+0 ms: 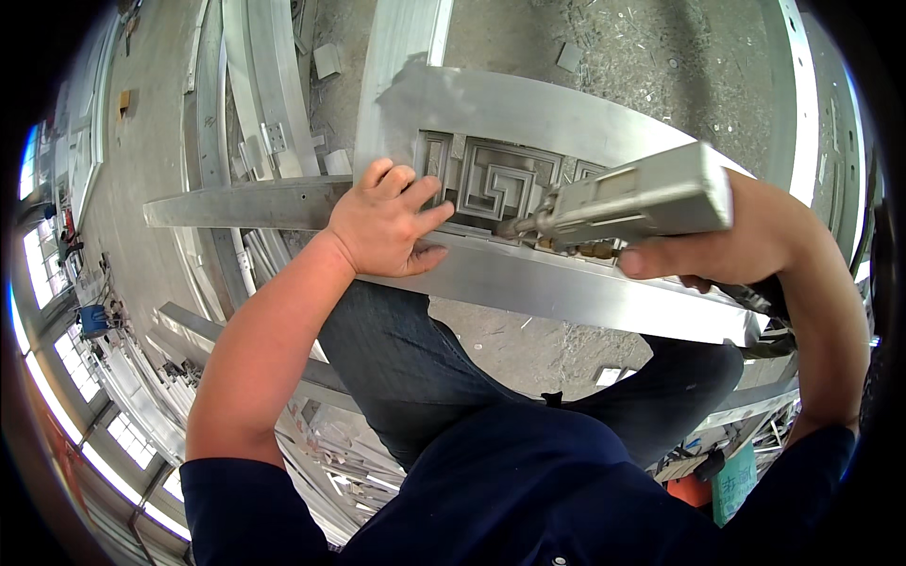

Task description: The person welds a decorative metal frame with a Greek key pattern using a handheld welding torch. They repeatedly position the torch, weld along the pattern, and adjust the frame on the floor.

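A silver-grey, gun-shaped tool (637,193) with a boxy body and brass-coloured parts is gripped by my right hand (713,255). The tool's narrow tip is at the near edge of a fretwork panel (495,184), which has a square spiral pattern. This panel is set in a shiny metal frame (528,283). My left hand (392,217) rests on the frame at the panel's left end, fingers spread and holding nothing. The right fingers are partly hidden behind the tool, and whether its tip touches the metal I cannot tell.
A long metal bar (245,205) runs left from beneath the frame. Metal profiles (260,85) lie at the upper left, and small scraps (570,57) litter the concrete floor. My knees are beneath the frame. A green object (734,486) lies at the lower right.
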A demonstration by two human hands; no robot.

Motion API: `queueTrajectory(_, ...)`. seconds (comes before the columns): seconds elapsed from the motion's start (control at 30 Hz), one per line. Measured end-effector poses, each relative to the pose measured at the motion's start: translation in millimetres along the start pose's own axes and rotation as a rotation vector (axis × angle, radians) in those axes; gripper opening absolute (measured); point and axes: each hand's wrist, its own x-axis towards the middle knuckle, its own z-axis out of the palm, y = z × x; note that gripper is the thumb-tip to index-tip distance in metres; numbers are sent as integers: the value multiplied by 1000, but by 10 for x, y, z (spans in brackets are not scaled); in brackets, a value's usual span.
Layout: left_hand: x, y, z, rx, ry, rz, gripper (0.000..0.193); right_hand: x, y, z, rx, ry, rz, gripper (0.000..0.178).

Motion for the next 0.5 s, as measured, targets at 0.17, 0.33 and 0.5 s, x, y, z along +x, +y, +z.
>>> queueTrajectory(0.17,-65,-14,60,-65,103,-95,57,-513,167,63,93,250,19,65)
queueTrajectory(0.33,-25,18,61,-11,271,-311,73,-982,560,501,234,453,8,49)
queueTrajectory(0.5,28,41,109,43,257,-525,96,-1434,731,1162,696,397,-64,61)
